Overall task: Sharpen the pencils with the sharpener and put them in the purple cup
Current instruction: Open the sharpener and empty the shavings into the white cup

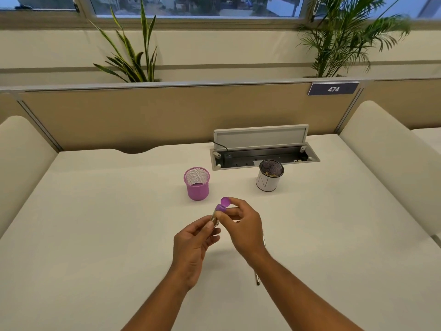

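Observation:
Above the middle of the white table (95, 223), my left hand (193, 247) pinches a pencil (213, 216) whose tip is stuck into a small purple sharpener (222, 207). My right hand (243, 225) grips the sharpener, and its round purple lid (225, 201) is flipped up. The purple mesh cup (197, 183) stands just beyond my hands, slightly to the left, and looks empty. Another pencil (259, 275) lies on the table, partly hidden under my right wrist.
A white cup with a dark mesh liner (269, 179) stands to the right of the purple cup. Behind it an open cable box with a raised lid (260, 149) is set into the table. Beige partitions close off the back and sides.

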The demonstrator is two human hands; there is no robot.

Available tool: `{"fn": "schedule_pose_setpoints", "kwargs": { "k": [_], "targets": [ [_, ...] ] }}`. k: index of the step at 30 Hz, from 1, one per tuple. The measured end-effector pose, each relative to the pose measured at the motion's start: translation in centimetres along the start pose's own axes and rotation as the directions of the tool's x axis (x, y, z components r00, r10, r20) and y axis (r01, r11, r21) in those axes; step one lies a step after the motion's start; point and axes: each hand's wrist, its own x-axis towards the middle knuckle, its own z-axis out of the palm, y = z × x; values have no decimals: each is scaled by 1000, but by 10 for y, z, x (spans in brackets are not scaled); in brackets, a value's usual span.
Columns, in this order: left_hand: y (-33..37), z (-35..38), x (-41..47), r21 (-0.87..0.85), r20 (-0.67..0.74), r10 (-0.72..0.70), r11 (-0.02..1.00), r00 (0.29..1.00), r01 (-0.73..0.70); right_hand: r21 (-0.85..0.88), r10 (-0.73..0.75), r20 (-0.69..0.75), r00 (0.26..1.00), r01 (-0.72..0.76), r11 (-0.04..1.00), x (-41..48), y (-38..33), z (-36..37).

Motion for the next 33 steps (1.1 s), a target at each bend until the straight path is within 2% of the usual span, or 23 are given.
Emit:
{"fn": "schedule_pose_setpoints", "kwargs": {
  "k": [3,9,14,23,27,30,33],
  "targets": [
    [2,6,1,125,23,47,991,999,-49,-69,-55,0,998,55,996,2,-3,-3],
    [4,16,1,160,58,59,985,997,-67,-166,-179,54,982,186,968,3,-5,-11],
    [5,21,1,188,48,100,976,994,-107,-255,-191,137,972,221,941,4,-6,-14],
    [5,28,-1,218,80,106,968,991,-122,-314,-295,66,953,301,901,6,8,-19],
    [4,32,1,197,83,100,974,992,-115,-285,-219,51,974,225,932,8,5,-21],
    [5,40,5,184,75,114,975,991,-126,-173,-84,68,994,94,980,11,-2,-26],
    [6,52,11,205,91,123,969,988,-140,-80,-51,75,996,57,995,15,-1,-35]
  ]
}}
